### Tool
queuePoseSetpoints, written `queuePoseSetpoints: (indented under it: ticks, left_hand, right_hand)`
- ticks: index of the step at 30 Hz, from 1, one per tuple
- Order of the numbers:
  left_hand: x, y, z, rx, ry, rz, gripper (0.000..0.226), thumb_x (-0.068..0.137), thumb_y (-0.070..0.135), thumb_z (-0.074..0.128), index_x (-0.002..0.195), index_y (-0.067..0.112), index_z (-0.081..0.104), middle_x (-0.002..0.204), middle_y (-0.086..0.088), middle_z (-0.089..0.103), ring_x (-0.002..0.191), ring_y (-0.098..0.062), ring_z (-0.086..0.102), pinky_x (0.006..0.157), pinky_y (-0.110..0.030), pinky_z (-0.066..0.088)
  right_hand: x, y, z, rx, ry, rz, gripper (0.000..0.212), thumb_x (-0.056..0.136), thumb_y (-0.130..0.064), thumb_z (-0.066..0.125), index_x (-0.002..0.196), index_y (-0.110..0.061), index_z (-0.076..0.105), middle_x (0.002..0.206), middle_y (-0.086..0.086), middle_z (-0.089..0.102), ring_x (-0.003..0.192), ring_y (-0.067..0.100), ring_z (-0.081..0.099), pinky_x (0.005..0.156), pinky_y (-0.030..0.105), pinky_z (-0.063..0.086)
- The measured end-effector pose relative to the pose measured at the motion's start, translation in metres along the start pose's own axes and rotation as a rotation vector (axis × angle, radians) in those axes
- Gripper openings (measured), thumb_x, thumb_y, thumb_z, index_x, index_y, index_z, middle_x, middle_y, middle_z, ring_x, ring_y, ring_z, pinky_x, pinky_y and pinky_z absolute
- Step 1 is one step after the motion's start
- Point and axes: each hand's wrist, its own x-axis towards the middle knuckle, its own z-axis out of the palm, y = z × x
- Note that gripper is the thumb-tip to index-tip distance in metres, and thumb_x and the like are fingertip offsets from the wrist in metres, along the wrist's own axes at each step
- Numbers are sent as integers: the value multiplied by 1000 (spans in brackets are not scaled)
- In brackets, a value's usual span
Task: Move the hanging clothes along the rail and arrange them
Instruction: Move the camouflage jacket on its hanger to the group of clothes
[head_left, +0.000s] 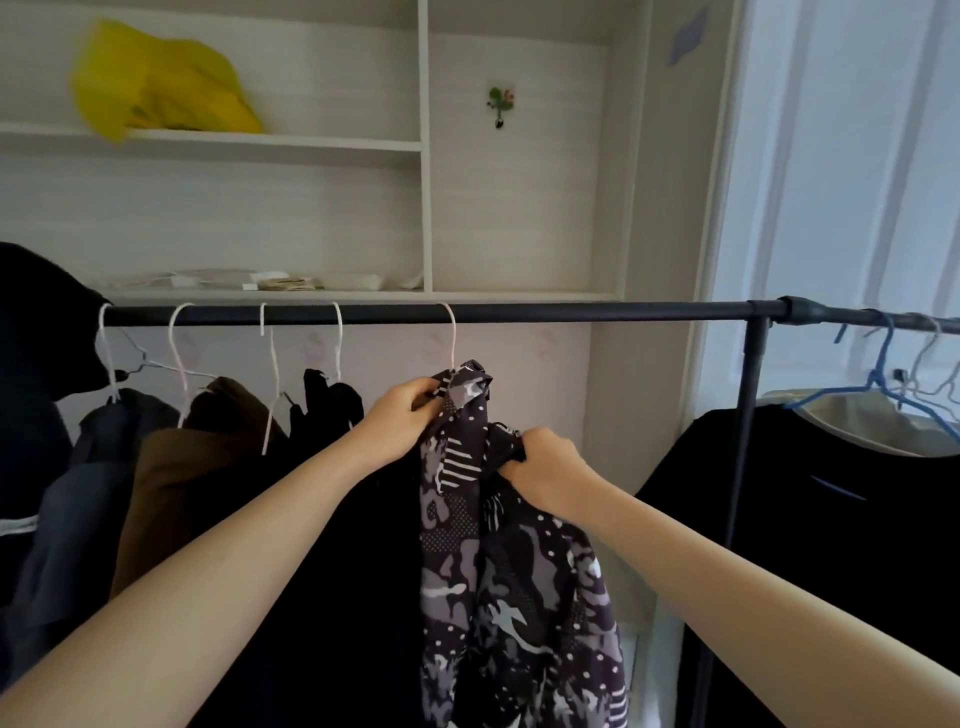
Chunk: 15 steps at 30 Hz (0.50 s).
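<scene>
Both my hands are working the patterned garment (467, 519), the dark one with grey and white camo, dot and stripe patches. It is hanging from a white hanger (451, 338) hooked on the dark rail (519, 313), rightmost of the hangers on this section. My left hand (400, 415) is gripping the fabric bunched near the top, just under the hanger hook; fingers (423, 388) are curled shut around that bunch, thumb side towards me. My right hand (545, 467) is sitting lower and to the right, fingers closed on a dark fold at the garment's shoulder edge, knuckles facing up. So the garment's top is sitting between the two hands, with the rest of it draping straight down below them, out the bottom of view. To the left on the same rail: four more white hangers carrying a black garment (332, 400), a brown garment (171, 467), a grey-blue garment (78, 493), and a big black one (36, 338) at the far left edge. The black garment is touching my left forearm's far side. Right of the rail's upright post (748, 415), the rail is carrying a blue hanger (883, 374) with a black garment with a pale lining (831, 467), well apart from my hands. Behind the rail, a shelf unit (426, 156) is holding a yellow bag (156, 83) on an upper shelf.
</scene>
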Motion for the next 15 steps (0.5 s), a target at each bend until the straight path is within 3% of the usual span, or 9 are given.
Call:
queuePoseSetpoints:
  ticks: [6, 10, 15]
  left_hand:
    - [5, 3, -1, 29, 33, 57, 19, 96, 19, 53, 109, 12, 64, 104, -6, 67, 100, -21, 62, 89, -35, 49]
    - [8, 14, 0, 84, 108, 127, 28, 97, 24, 50, 119, 12, 63, 111, -6, 56, 102, -19, 55, 86, -25, 39]
    - [5, 31, 6, 137, 182, 243, 32, 99, 29, 43, 123, 18, 61, 123, -1, 51, 121, -23, 42, 106, -43, 33]
  right_hand:
    - [2, 2, -7, 104, 144, -61, 21, 92, -11, 45, 100, -6, 64, 96, 10, 68, 87, 29, 63, 78, 40, 54]
    - [-2, -1, -33, 98, 236, -95, 17, 91, -12, 49, 95, -9, 65, 88, 6, 67, 83, 27, 63, 78, 43, 56]
    - [-16, 5, -69, 137, 285, -114, 18, 91, -14, 52, 93, -9, 70, 89, 7, 69, 85, 23, 63, 72, 33, 52]
